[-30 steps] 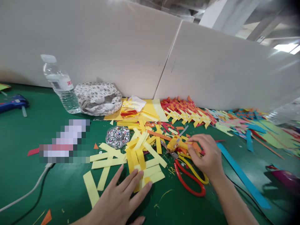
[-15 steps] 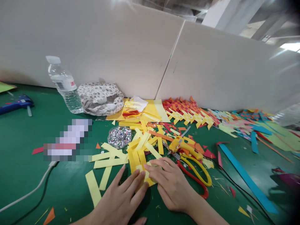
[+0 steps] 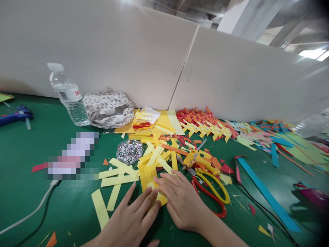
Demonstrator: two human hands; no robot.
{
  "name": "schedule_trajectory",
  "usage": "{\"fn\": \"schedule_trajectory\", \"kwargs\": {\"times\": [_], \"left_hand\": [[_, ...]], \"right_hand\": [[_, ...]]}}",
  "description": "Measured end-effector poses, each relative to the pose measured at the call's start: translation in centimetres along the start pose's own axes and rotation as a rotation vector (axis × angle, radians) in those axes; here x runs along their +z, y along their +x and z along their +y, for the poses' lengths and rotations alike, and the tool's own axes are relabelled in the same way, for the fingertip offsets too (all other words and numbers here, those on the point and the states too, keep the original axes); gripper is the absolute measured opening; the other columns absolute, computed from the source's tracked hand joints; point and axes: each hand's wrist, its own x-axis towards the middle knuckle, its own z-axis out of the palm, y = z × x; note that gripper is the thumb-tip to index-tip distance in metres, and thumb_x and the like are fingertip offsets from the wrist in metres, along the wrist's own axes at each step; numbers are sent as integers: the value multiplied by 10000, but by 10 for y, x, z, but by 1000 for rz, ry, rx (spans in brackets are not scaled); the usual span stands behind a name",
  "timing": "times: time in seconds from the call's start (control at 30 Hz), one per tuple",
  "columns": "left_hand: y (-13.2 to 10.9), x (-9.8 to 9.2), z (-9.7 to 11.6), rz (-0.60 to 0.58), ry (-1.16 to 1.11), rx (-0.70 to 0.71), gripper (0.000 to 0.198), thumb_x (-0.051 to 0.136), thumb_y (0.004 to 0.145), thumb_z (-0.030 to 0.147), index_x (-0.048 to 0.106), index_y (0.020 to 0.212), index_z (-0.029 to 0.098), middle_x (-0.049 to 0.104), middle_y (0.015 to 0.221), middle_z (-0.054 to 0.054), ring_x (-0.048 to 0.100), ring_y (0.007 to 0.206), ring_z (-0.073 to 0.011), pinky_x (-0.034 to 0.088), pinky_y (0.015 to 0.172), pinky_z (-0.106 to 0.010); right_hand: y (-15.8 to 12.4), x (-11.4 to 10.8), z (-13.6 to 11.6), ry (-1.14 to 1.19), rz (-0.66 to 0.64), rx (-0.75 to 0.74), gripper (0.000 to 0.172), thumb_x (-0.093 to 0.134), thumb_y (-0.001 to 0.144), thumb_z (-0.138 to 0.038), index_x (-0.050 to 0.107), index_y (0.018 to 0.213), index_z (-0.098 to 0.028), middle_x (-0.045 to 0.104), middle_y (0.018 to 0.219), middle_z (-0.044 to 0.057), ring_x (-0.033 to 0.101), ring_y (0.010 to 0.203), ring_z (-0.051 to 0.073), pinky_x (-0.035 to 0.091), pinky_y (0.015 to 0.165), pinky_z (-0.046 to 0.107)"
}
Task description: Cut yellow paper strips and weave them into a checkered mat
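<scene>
Yellow paper strips (image 3: 148,174), partly woven with paler ones, lie flat on the green table near its front. My left hand (image 3: 133,212) rests with spread fingers, its fingertips on the lower left of the woven strips. From the right, my right hand (image 3: 180,199) presses its fingertips on the weave's right side, fingers fairly straight. Both hands lie close together, and their fingers hide part of the weave. Loose pale yellow strips (image 3: 119,180) are scattered left of the weave. Scissors (image 3: 222,206) with red and yellow handles lie just right of my right hand.
A yellow glue gun (image 3: 202,161) lies behind the scissors. A round container of small beads or eyes (image 3: 129,151), a water bottle (image 3: 69,97), a patterned cloth bag (image 3: 109,109) and a blurred-out device (image 3: 74,154) stand or lie to the left. Woven paper pieces (image 3: 205,123) line the wall.
My right hand has shifted slightly left over the weave, and the yellow strips above the fingers now lie closer together. The whole view has shifted a little.
</scene>
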Motion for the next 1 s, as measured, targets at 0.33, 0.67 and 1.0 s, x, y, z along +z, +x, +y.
{"fn": "schedule_trajectory", "kwargs": {"times": [0.33, 0.67, 1.0], "left_hand": [[-2, 7, 1, 16, -6, -12, 576, 287, 832, 518, 379, 1274, 160, 471, 1290, -91, 368, 1197, -240, 145, 1018, -415], [-2, 6, 1, 31, 9, -11, 580, 293, 827, 521, 401, 1259, 149, 477, 1284, -94, 375, 1190, -242, 135, 1024, -412], [-1, 4, 1, 17, -18, -17, 576, 289, 833, 515, 389, 1269, 154, 478, 1285, -85, 364, 1199, -237, 101, 1039, -404]], "right_hand": [[-3, 1, -1, -44, -3, -40, 444, 412, 752, -177, 445, 1194, -149, 486, 1271, 62, 375, 1163, 243, 180, 1005, 444], [-6, 13, -4, -93, 148, -36, 372, 402, 778, -190, 506, 1129, -120, 562, 1184, 87, 444, 1092, 244, 200, 990, 443], [-3, 8, 1, -49, 140, -52, 365, 411, 768, -178, 502, 1119, -140, 563, 1170, 84, 474, 1070, 238, 296, 960, 472]]}}
